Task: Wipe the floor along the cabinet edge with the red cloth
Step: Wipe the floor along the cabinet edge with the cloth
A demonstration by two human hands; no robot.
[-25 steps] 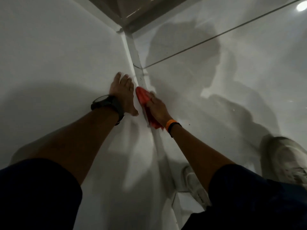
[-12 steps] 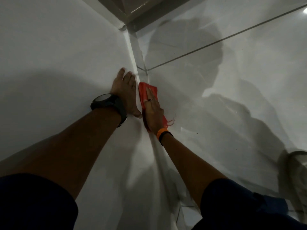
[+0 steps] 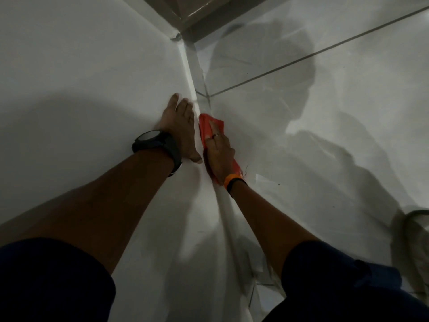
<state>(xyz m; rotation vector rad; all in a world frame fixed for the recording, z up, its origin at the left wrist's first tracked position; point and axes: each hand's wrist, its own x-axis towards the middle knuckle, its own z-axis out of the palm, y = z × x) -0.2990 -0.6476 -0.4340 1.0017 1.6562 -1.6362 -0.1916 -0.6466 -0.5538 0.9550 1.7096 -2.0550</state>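
The red cloth [image 3: 205, 126] lies on the glossy tiled floor [image 3: 301, 140], right against the bottom edge of the white cabinet [image 3: 81, 77]. My right hand [image 3: 219, 151] lies flat on top of the cloth, fingers stretched forward along the edge, so most of the cloth is hidden beneath it. My left hand [image 3: 183, 129], with a black watch on its wrist, rests flat and open against the cabinet face just left of the cloth.
A dark grout line [image 3: 301, 59] crosses the floor ahead of the cloth. The cabinet ends at a corner [image 3: 177, 37] farther along, with a dark surface beyond. A pale shoe [image 3: 415, 233] shows at the right edge. My shadow covers the floor.
My right hand has flattened onto the cloth and pushed it forward along the cabinet edge. My left hand has stayed pressed on the cabinet face.
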